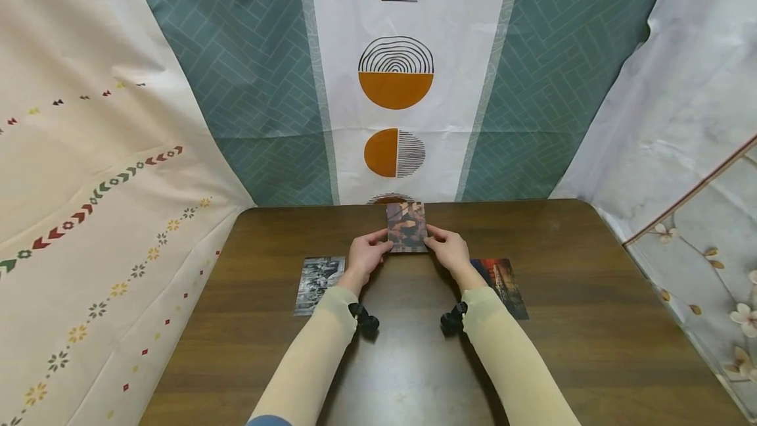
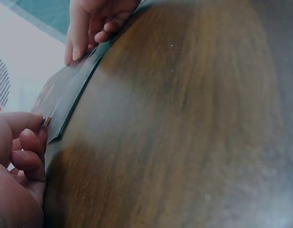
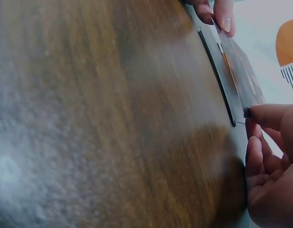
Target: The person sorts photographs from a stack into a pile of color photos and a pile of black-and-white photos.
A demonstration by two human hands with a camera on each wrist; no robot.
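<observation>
Pale yellow-green cloth sleeves (image 1: 310,354) are nearest in the head view, with black knobbed devices (image 1: 368,326) at the inner wrists. Ahead of them, the left hand (image 1: 365,256) pinches the left edge of a rectangular card printed in dark purple, brown and orange (image 1: 407,225); the right hand (image 1: 451,252) pinches its right edge. That card is between the hands at the far edge of a brown wood-grain table (image 1: 408,373). Left of the left hand and nearer lies a black-and-white printed card (image 1: 316,284); right of the right hand, partly behind its arm, lies a dark blue, red and orange card (image 1: 507,281). Beyond both hands hangs teal cloth (image 1: 260,84) with a white central band (image 1: 337,97) of orange and black-lined circles.

From the left wrist, the left hand is closest, thumb and finger nipping the purple-brown card's near end, the right hand at its other end. Between the hands, along the card's table side, runs a flat dark strip (image 2: 73,104).

From the right wrist, the right hand is closest, fingertips pinching the card, with the left hand at the far end.
</observation>
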